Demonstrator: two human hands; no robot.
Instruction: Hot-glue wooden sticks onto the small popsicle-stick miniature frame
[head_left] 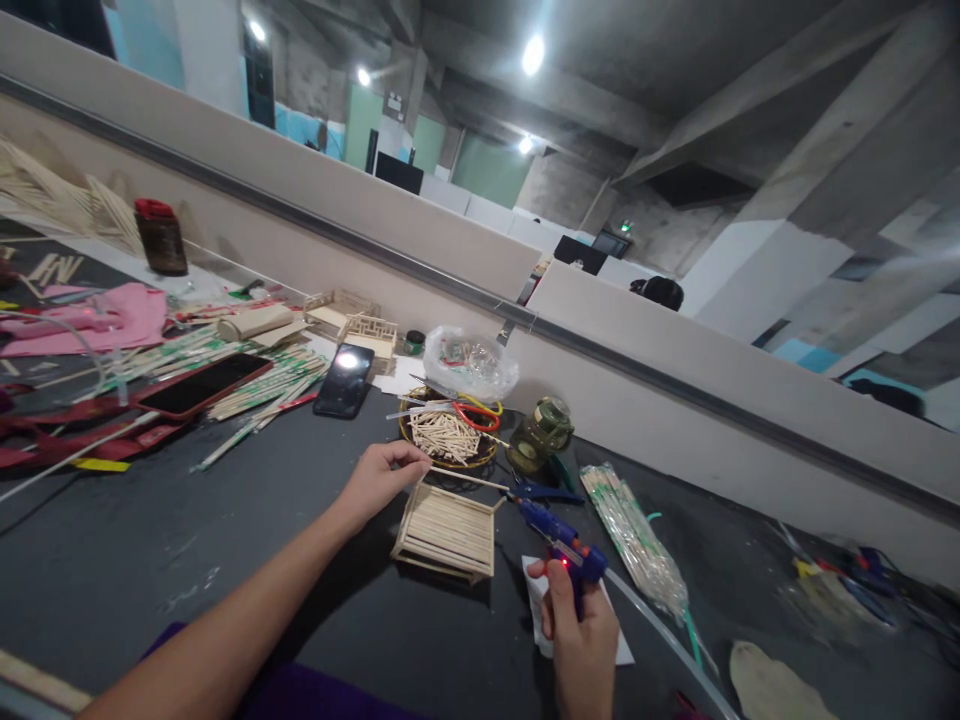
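Note:
My left hand [379, 480] pinches a thin wooden stick [469, 479] that lies along the far top edge of a small box-like frame of glued sticks [448, 532] on the dark table. My right hand [579, 630] grips a blue hot glue gun [559, 538] whose red light glows. The gun's nozzle points at the stick's right end, near the frame's far right corner. A white paper sheet [537, 600] lies under the right hand.
A round basket of cut sticks [448, 438] with red scissors [475, 413] sits behind the frame. Beside it stand an olive jar [540, 434], a clear plastic bag [469, 362] and a packet of skewers [636, 541]. Phones [344, 381], loose sticks and pink cloth [112, 318] lie left.

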